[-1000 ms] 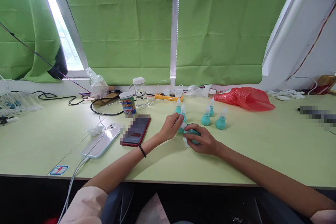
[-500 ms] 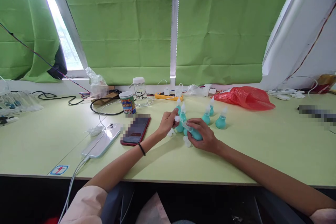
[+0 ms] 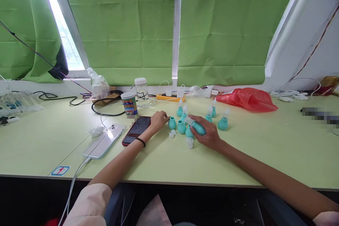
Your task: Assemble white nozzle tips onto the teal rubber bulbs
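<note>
My right hand (image 3: 210, 132) is closed around a teal bulb nasal aspirator (image 3: 198, 128), tilted with its clear nozzle (image 3: 188, 120) pointing up and left. My left hand (image 3: 158, 122) has its fingers drawn together at the left side of an open-topped teal bulb (image 3: 172, 123), fingertips at its rim. A second open bulb (image 3: 181, 127) and a third (image 3: 189, 131) stand between the hands. Small whitish translucent pieces (image 3: 172, 133) lie in front of them, with another clear piece (image 3: 190, 143) nearer to me. Several aspirators with nozzles fitted, such as one on the right (image 3: 222, 123), stand upright behind and beside.
A dark phone (image 3: 136, 132) lies under my left forearm, beside a pale phone (image 3: 104, 141) with a cable. Behind stand a printed tub (image 3: 129, 104), a clear jar (image 3: 141, 93) and an orange power strip (image 3: 169, 97). Red bubble wrap (image 3: 246, 99) lies at the back right.
My left hand has moved left, away from the right hand, and the whitish piece no longer shows in its fingers. The open bulbs now show. The right hand still holds its aspirator.
</note>
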The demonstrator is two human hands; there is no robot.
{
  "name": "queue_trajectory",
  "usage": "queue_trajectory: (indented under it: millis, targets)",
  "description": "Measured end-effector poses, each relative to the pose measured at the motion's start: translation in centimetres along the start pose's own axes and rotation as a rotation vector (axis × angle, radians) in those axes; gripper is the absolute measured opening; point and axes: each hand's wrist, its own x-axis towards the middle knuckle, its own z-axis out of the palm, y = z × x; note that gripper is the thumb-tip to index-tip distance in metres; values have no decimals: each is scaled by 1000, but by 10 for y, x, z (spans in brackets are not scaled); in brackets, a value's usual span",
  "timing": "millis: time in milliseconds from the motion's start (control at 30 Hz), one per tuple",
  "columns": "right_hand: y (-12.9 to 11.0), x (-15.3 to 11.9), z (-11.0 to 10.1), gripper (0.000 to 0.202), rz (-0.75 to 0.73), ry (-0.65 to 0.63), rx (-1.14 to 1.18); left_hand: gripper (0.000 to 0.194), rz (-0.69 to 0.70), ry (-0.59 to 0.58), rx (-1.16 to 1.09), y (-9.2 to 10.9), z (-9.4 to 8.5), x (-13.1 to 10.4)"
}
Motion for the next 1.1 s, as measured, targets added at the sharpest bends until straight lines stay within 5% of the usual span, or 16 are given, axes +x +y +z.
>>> queue_trajectory:
  millis: [500,700,867,967,1100]
  targets:
    - [3,-1,2,31,-8,60,-46,21,-11,-136,171,3,-8,-4]
    - [-5,0,-1,20,97,134,57,32,-20,27,165,13,-22,-10]
    - [-12,5,-6,18,378,26,407,20,322,292,-284,38,-38,-30]
    - [-13,10,-9,22,480,-83,681,17,508,190,-599,56,-40,-47]
    - [-14,13,-12,24,537,-204,862,24,494,45,-864,68,-37,-59]
